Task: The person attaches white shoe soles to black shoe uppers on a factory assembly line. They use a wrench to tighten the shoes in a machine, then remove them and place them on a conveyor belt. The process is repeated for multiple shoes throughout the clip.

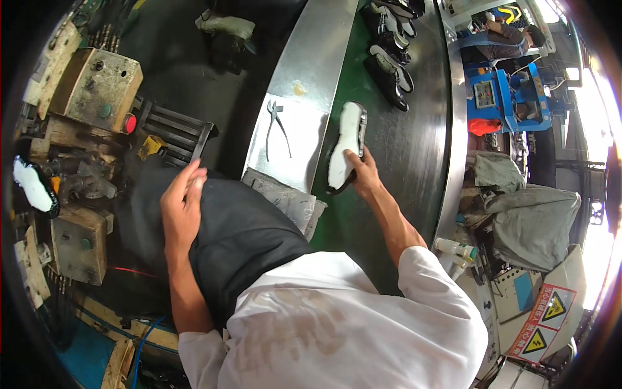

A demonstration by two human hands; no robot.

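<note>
The right hand (366,172) is closed on one end of a white-soled shoe (345,139), its thumb pressed over the pale sole and its fingers wrapping the side away from the left hand. The shoe points away from the wrist with its sole turned up toward the viewer, its dark edge showing around the white; whether it touches the green surface (357,240) under it cannot be told.

The left hand (183,201) is well apart from the shoe, raised over the person's dark-clad leg (253,227). It is loosely open, fingers nearly straight and close together, thumb alongside, and has hold of nothing.

Between the two hands, and a little farther forward than either, a pair of metal pincers (275,126) lies on a bright metal surface (311,71), handles toward the person. A folded grey cloth (278,198) sits nearer the body, also between the hands.

Beyond the right hand, farther along the green surface, is a group of black shoes (389,71). Out to the left of the left hand stand a worn control box (97,84) with a red button (129,124) and, farther out, another white-soled piece (35,187) at the machinery.
</note>
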